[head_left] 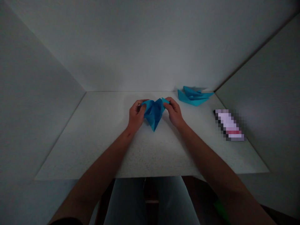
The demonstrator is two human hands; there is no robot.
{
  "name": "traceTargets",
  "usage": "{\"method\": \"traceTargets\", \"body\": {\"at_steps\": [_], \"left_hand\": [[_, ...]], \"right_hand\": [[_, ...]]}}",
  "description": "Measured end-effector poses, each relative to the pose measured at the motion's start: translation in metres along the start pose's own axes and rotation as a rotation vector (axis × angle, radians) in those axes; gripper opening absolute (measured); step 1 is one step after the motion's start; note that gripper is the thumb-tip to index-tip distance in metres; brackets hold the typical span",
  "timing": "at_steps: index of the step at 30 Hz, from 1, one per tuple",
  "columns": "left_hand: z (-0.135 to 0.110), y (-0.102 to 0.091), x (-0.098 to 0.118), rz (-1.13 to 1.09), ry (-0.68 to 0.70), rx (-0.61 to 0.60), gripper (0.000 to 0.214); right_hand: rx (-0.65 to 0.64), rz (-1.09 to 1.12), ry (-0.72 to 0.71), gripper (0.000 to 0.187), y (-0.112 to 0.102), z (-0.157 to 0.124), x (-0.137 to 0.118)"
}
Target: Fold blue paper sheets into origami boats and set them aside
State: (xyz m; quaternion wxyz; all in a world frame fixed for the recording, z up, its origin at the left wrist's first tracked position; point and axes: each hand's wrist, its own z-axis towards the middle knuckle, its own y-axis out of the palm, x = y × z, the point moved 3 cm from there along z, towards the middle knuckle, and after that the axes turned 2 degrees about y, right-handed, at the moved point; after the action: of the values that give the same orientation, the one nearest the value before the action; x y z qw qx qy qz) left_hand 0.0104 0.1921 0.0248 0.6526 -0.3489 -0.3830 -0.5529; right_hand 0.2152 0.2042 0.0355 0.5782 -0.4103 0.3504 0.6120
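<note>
A piece of folded blue paper (154, 114) is held up over the white table between my two hands. It has pointed flaps at the top and a point hanging down toward me. My left hand (137, 114) pinches its left side, thumb in front and fingers behind. On the other side, my right hand (173, 112) grips the right flap between thumb and fingers. The fingers behind the paper are partly hidden. A finished-looking blue paper boat (195, 96) rests on the table beyond my right hand, near the back wall, touched by neither hand.
The white table (150, 159) is closed in by a back wall (150, 47) and side walls at left and right. A blurred-out phone-like object (229, 125) with a lit face lies near the right wall. My legs (150, 200) are below the front edge.
</note>
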Motion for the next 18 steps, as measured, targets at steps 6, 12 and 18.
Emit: {"method": "traceTargets", "body": {"at_steps": [6, 12, 18], "left_hand": [[0.007, -0.011, -0.015, 0.037, -0.061, 0.121, 0.043], [0.015, -0.023, -0.033, 0.02, -0.224, 0.139, 0.04], [0.026, -0.042, -0.039, 0.06, -0.3, 0.166, 0.041]], "right_hand": [[0.2, 0.12, 0.149, 0.045, -0.016, 0.008, 0.019], [0.342, -0.054, 0.182, 0.047, -0.043, 0.014, 0.042], [0.436, -0.188, 0.207, 0.056, -0.059, 0.013, 0.056]]}}
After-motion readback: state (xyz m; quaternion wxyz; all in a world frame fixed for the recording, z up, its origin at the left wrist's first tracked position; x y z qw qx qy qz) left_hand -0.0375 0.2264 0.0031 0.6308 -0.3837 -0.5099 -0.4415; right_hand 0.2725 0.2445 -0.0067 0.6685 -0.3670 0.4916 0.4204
